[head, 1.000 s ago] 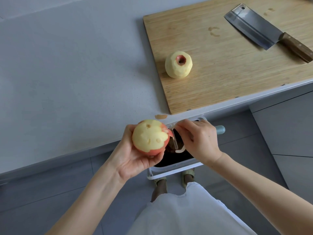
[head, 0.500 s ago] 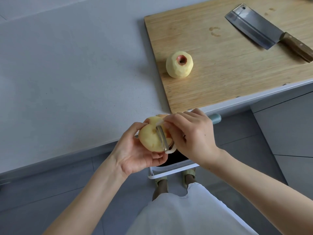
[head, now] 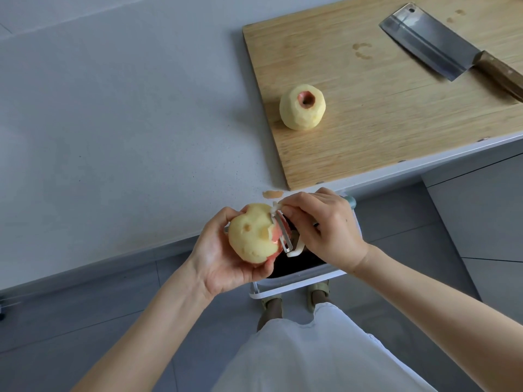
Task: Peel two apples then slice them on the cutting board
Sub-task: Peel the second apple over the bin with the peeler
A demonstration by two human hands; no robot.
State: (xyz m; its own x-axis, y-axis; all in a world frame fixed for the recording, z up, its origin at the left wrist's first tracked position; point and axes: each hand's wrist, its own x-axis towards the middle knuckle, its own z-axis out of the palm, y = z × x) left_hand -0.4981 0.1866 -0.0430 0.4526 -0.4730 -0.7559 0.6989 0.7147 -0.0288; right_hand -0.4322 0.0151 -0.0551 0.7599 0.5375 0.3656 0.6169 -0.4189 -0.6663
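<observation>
A kitchen scene is seen from above, looking down past the person's own arms. A half-peeled apple (head: 250, 236) is cradled in the left hand (head: 223, 267), with the fingers curled round its underside and the thumb at its top; it is held in the air just off the front edge of the grey table (head: 113, 123). Most of its pale flesh is bared, and a band of red skin is left on the side facing the right hand (head: 328, 230). A white peeler (head: 284, 236) is gripped in that right hand, fingers folded round its handle, and its metal blade is laid against the red skin.

A white-rimmed bin (head: 283, 290) with a dark inside is seen on the floor directly below the hands. A small scrap of peel (head: 272, 194) lies on the table near its edge.

Further back on the table, a wooden cutting board (head: 382, 131) is placed. On it a fully peeled apple (head: 302, 107) is set near the left side, with a ring of red skin left round its hollow. A cleaver (head: 430, 42) with a wooden handle lies flat at the board's far right, well apart from that apple.
</observation>
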